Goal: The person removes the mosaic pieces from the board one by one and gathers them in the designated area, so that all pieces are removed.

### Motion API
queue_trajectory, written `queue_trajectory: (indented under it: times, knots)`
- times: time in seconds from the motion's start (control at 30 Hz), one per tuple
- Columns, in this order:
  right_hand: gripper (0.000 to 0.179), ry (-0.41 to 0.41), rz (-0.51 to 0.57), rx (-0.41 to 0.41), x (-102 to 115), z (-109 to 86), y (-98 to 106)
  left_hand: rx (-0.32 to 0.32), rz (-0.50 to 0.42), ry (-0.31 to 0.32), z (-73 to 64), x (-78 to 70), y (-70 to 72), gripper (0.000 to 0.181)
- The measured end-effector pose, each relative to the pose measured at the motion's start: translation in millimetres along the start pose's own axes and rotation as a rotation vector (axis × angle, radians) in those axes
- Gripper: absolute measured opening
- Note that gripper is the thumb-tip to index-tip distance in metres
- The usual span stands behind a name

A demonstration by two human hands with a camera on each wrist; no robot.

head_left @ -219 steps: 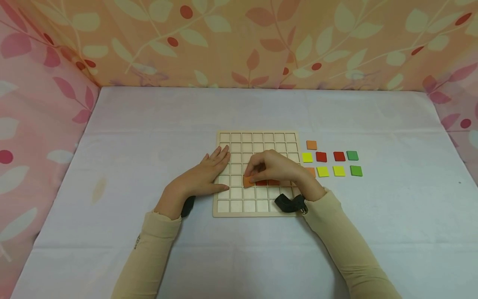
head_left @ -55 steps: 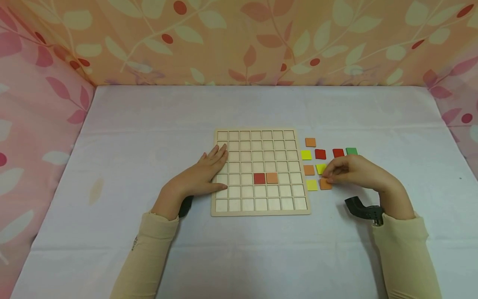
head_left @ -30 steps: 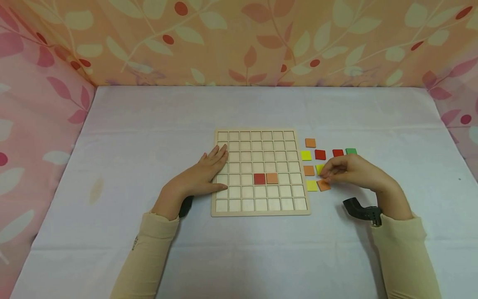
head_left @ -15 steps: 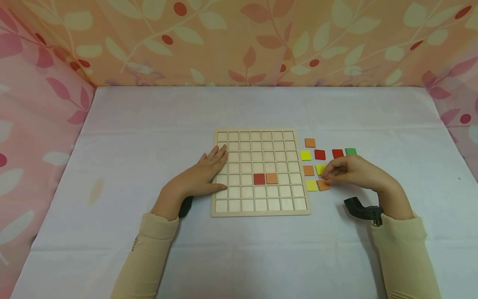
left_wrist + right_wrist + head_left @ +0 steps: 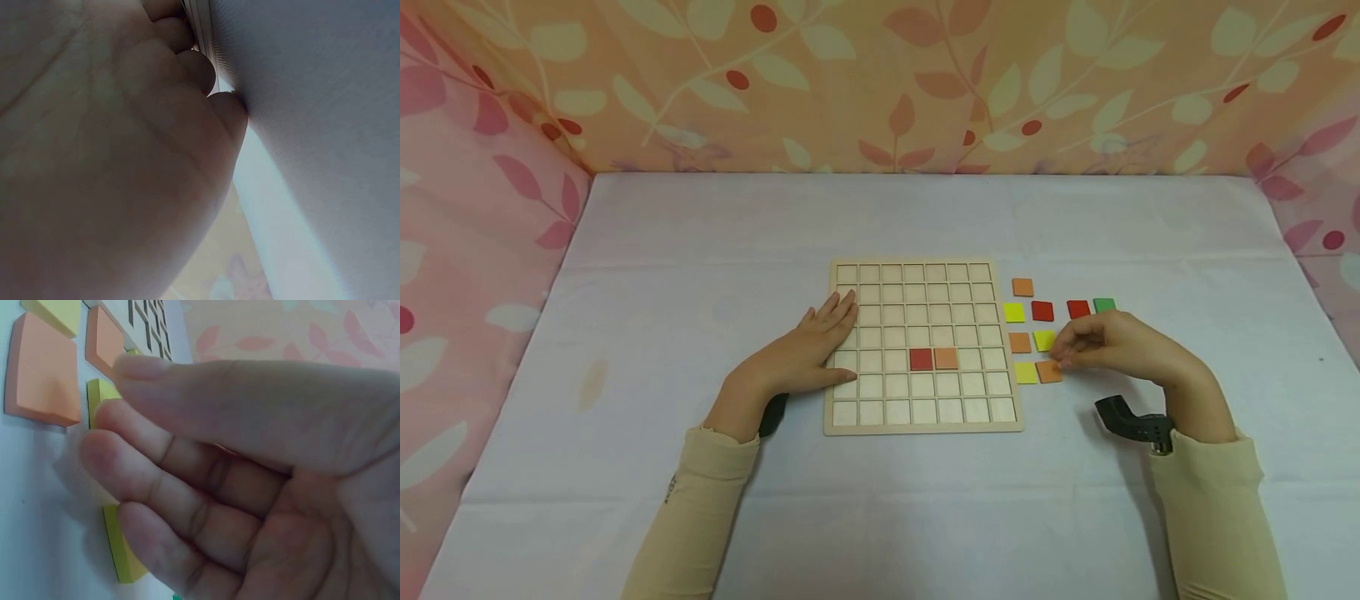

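Note:
In the head view a pale wooden grid board (image 5: 925, 428) lies on the white tablecloth. Two tiles sit side by side in its cells, one red (image 5: 921, 359) and one orange (image 5: 946, 358). My left hand (image 5: 801, 354) rests flat on the board's left edge, fingers spread. To the right of the board, my right hand (image 5: 1112, 346) hovers beside a loose orange tile (image 5: 1048, 372), fingers loosely bent. The right wrist view shows that orange tile (image 5: 44, 372) lying apart from the thumb and fingers, with nothing held. The left palm (image 5: 106, 156) fills most of the left wrist view.
Right of the board lie several loose tiles: orange (image 5: 1022, 287), yellow (image 5: 1014, 312), red (image 5: 1042, 311), another red (image 5: 1078, 309) and green (image 5: 1104, 305). A yellow tile (image 5: 1026, 372) touches or nearly touches the board. My right hand covers part of this group. Patterned cloth (image 5: 880, 83) stands behind.
My right hand has gone from the board to the loose tiles. The orange tile it held now lies at the right; it slid slightly left, was turned straight and let go. My left hand stays put.

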State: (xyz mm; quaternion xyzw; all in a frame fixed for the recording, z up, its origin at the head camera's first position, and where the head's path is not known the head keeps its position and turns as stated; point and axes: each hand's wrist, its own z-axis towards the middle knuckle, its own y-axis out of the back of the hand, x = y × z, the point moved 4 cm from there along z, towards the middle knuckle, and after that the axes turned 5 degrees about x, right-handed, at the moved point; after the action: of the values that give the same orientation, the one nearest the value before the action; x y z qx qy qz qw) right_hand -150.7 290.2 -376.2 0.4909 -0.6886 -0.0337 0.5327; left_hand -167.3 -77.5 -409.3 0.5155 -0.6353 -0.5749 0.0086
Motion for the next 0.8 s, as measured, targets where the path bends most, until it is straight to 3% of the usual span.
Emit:
queue_trajectory:
  times: [0.13,0.47,0.8]
  knots:
    - [0.009,0.033,0.031,-0.009,3,1.1,0,-0.002,-0.011,-0.005,-1.0,-1.3,1.3,0.088]
    - [0.006,0.120,-0.010,-0.039,21,15.2,-8,-0.002,-0.015,0.010,-2.6,-2.6,0.4,0.088]
    - [0.008,0.161,0.021,0.005,45,35.3,-16,0.007,-0.006,0.017,-2.2,-1.9,0.4,0.087]
